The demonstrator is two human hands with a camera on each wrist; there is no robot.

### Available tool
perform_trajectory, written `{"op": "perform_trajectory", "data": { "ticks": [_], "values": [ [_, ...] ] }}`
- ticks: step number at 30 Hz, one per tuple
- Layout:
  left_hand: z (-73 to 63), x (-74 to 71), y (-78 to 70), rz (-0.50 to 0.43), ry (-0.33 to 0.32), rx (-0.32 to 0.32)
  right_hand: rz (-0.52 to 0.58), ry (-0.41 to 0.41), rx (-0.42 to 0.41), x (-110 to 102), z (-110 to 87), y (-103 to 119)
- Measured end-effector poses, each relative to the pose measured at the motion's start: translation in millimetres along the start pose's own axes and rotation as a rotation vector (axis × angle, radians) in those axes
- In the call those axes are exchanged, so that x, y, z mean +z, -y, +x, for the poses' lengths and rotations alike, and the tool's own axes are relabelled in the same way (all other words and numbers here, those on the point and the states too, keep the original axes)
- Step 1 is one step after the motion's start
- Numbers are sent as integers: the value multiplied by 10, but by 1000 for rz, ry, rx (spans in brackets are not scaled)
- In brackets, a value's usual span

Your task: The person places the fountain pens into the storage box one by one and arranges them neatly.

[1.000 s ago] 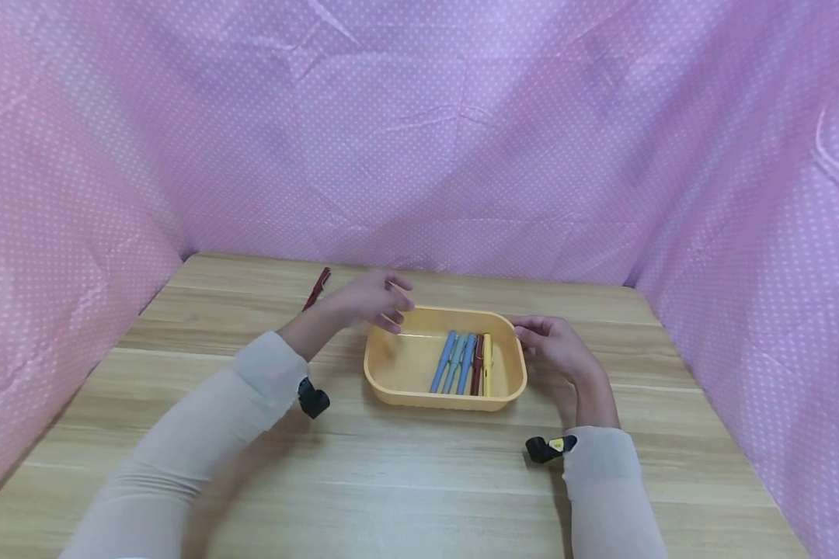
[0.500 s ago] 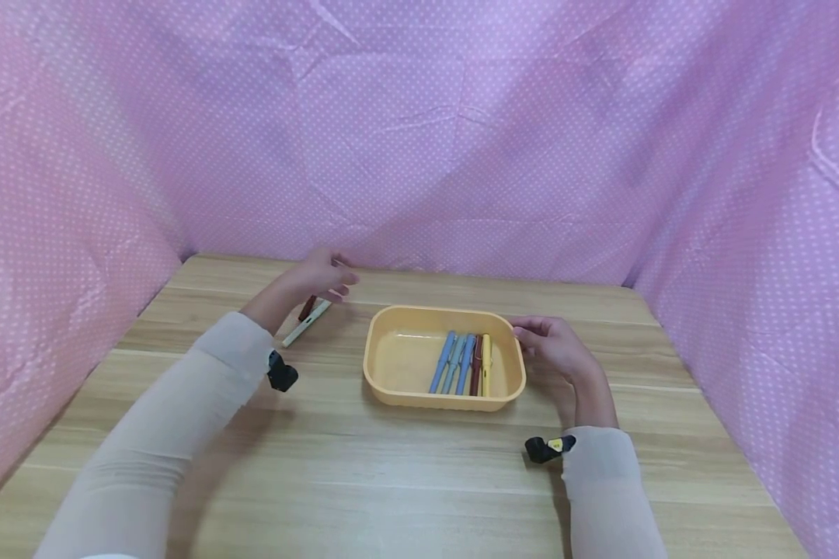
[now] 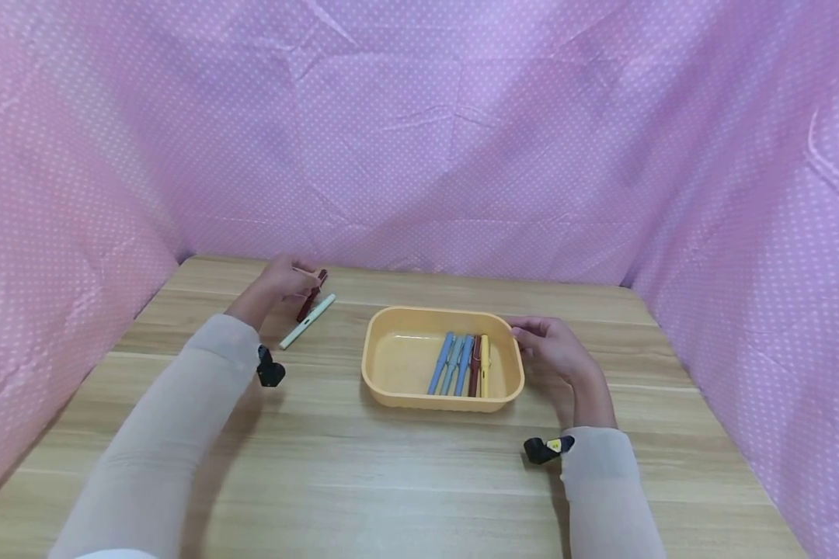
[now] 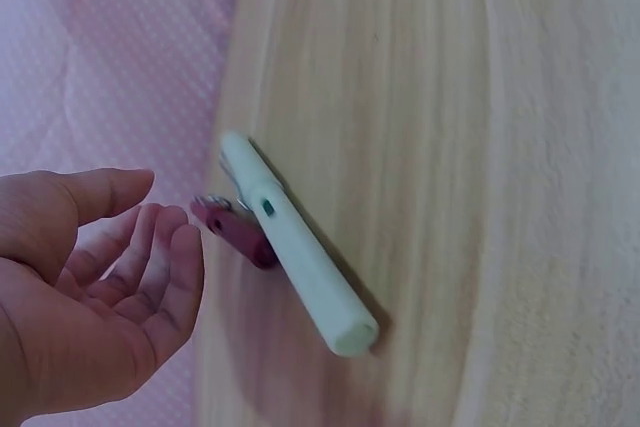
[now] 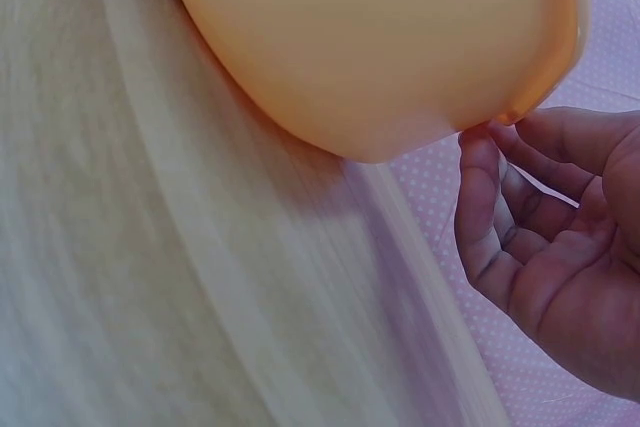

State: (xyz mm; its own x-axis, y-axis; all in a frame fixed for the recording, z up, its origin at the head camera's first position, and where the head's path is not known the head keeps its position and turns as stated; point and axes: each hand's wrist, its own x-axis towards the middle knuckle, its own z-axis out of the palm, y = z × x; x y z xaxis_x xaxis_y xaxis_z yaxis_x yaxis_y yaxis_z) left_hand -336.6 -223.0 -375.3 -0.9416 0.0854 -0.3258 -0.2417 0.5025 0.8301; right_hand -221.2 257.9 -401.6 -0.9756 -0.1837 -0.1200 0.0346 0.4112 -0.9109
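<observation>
My left hand is beside a dark red pen at the back left of the table. In the left wrist view, the thumb and loosely bent fingers are apart, with a small gap to the red pen. A pale green pen lies slanted right by it, partly covering it in that view. My right hand pinches the right rim of a yellow plastic tray, thumb at the rim and fingers below it. Inside the tray's right half lie several pens: blue, blue-green, dark red and yellow.
The wooden table carries the tray near its middle. Pink dotted cloth hangs behind the table and along both sides. A black wrist camera sits at the left cuff, another camera at the right.
My left hand has moved left from above the tray's left end to the loose pens, uncovering the pale green pen. The right hand has stayed at the tray rim.
</observation>
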Motion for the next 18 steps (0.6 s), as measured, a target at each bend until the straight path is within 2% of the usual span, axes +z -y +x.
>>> {"op": "perform_trajectory", "data": {
  "ticks": [5,12,15,18],
  "values": [
    [84,-43,129,17,-10,-1,3,0,1,0,-5,15],
    [256,-103,290,44,7,0,5,-2,14,8,14,21],
    [296,-110,318,67,20,0,7,-2,15,15,26,28],
    [289,-102,309,133,18,16,17,-1,12,21,37,35]
  ]
}}
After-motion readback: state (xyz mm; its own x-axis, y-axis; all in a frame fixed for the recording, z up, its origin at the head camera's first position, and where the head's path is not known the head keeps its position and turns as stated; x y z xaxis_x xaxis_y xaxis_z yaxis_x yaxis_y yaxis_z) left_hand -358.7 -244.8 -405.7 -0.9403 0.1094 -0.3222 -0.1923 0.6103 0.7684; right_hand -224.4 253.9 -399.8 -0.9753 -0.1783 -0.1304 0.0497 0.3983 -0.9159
